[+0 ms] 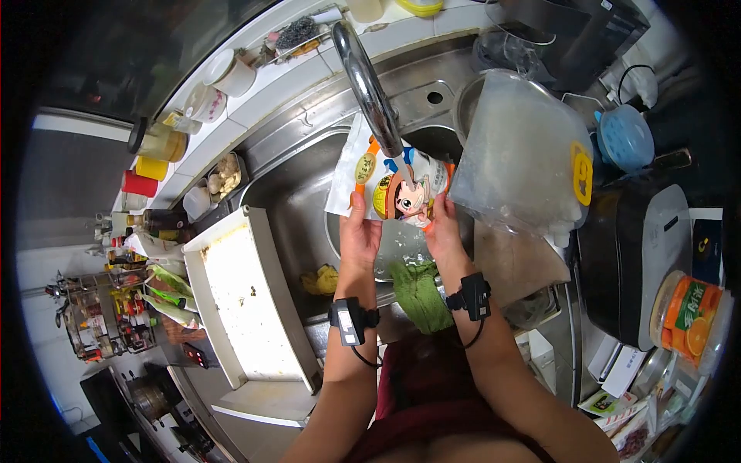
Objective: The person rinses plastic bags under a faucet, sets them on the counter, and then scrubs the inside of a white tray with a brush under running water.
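Between my two hands is a white plastic food bag printed with a cartoon face, held under the faucet. Water from the spout runs onto its printed side. My left hand grips the bag's lower left edge, thumb on top. On the lower right edge, my right hand pinches it the same way. Below the bag, a bowl of water stands in the steel sink, partly hidden. A green cloth hangs over the front rim near my right wrist. A yellow cloth lies in the sink's front left.
A white tray with stains leans at the sink's left. A large translucent container stands at the right, before a black appliance. Jars line the tiled ledge behind. Condiment bottles crowd the far left.
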Available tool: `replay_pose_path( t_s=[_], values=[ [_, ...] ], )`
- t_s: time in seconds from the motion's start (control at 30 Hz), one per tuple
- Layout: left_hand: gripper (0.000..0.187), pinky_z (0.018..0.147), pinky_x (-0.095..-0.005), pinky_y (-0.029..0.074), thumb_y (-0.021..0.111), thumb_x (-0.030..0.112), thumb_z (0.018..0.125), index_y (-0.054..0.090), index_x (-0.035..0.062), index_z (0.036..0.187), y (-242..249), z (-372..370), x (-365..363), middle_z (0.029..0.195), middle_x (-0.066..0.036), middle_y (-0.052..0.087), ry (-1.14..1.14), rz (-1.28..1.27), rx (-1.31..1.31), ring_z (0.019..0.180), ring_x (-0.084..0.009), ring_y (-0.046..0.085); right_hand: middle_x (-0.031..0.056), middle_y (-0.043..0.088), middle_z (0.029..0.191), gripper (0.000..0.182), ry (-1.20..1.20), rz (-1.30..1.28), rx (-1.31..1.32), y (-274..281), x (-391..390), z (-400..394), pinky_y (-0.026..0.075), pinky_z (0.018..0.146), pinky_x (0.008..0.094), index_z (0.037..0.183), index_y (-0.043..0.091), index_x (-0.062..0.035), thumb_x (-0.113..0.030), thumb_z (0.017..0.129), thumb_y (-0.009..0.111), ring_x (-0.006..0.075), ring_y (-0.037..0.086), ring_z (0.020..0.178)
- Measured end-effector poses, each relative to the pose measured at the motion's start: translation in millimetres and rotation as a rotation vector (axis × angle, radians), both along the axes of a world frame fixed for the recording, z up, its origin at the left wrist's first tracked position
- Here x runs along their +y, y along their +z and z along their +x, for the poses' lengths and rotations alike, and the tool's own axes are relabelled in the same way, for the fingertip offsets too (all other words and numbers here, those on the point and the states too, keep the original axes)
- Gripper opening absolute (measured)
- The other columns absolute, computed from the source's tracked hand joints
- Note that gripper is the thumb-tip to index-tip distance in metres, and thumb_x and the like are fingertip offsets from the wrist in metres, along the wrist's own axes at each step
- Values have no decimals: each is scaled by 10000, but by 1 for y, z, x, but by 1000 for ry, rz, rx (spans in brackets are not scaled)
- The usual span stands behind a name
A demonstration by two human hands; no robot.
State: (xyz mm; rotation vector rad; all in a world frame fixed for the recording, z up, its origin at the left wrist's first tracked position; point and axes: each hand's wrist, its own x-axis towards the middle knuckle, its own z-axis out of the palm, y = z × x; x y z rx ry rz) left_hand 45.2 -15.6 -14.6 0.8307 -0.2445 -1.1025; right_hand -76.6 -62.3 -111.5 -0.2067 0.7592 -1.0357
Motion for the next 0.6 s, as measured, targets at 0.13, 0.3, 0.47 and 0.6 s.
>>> replay_pose_path(
  t_s=[0.13, 0.3, 0.47, 0.6],
  values=[
    [501, 999, -412, 364, 445, 365, 912, 367, 37, 1284, -8, 6, 5, 1276, -116, 462, -31, 1, 146, 1183, -253, 446, 30, 565, 1041, 242, -31, -7, 36, -1, 5, 4, 468, 744, 297, 1094, 479, -74, -260, 946, 434, 126, 551, 874],
    [496, 990, -413, 375, 457, 340, 910, 366, 27, 1283, 10, 0, 21, 1274, -113, 464, 71, -43, 126, 1173, -248, 452, 22, 579, 1024, 260, 117, -26, 85, -3, 12, 13, 448, 737, 272, 1112, 505, -84, -270, 935, 465, 105, 542, 857],
    [512, 977, -422, 378, 482, 342, 899, 365, 21, 1281, 37, 16, 43, 1259, -109, 471, 196, 68, -43, 1148, -254, 471, 116, 480, 1246, 423, 228, -224, 625, 12, 18, 42, 356, 951, 309, 1261, 411, -27, -197, 893, 532, 195, 459, 1135],
    [507, 959, -401, 392, 494, 356, 896, 388, 28, 1268, 45, 26, 52, 1246, -99, 480, 291, 121, -104, 1137, -237, 479, 184, 366, 1356, 522, 354, -525, 762, 43, -7, 73, 305, 1004, 330, 1331, 316, 2, -137, 875, 528, 250, 358, 1254]
  ],
)
